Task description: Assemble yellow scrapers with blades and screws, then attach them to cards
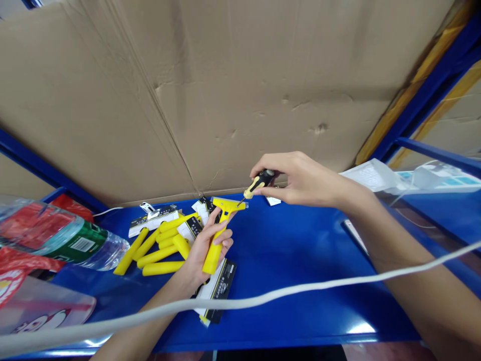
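Note:
My left hand (205,250) is closed around the handle of a yellow scraper (214,253), its wide head tilted up and away from me. A clear strip shows along the head's far edge. In my right hand (291,175), fingers pinch the black and pale-yellow handle of a screwdriver (259,183). The screwdriver's shaft slants down to the right part of the scraper's head, its tip at or very near the surface. Left of my left hand lies a pile of yellow handles (158,255). A black-and-white printed package (221,291) lies beneath that hand, partly hidden.
A white cable (263,299) crosses the foreground in front of both forearms. On the left are a water bottle (80,243) and a translucent cup (63,306). Cardboard (244,100) stands behind the blue shelf (293,250). Clear plastic packaging (376,175) lies right.

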Motion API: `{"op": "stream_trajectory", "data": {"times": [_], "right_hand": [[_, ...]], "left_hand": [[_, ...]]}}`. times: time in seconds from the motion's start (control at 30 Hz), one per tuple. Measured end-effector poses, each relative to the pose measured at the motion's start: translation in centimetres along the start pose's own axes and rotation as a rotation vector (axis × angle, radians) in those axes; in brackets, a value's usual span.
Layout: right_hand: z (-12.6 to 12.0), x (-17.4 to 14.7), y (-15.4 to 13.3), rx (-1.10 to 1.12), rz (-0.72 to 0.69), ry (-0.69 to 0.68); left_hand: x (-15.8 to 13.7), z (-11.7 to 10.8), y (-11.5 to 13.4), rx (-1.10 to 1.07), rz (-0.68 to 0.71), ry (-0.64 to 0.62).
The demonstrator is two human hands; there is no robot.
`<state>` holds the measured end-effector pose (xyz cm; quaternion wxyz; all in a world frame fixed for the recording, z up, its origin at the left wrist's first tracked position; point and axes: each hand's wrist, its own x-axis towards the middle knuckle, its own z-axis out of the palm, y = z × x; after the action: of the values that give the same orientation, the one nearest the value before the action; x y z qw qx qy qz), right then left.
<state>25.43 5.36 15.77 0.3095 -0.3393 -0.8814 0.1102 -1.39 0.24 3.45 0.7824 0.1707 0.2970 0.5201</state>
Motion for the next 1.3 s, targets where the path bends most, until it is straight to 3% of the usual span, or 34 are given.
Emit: {"op": "stream_trajectory", "data": {"times": [1.3], "right_hand": [[0.6,-0.5,-2.3,-0.046,-0.140,-0.049]], "left_hand": [[0.2,-0.3,0.1,-0.001,0.045,-0.019]]}}
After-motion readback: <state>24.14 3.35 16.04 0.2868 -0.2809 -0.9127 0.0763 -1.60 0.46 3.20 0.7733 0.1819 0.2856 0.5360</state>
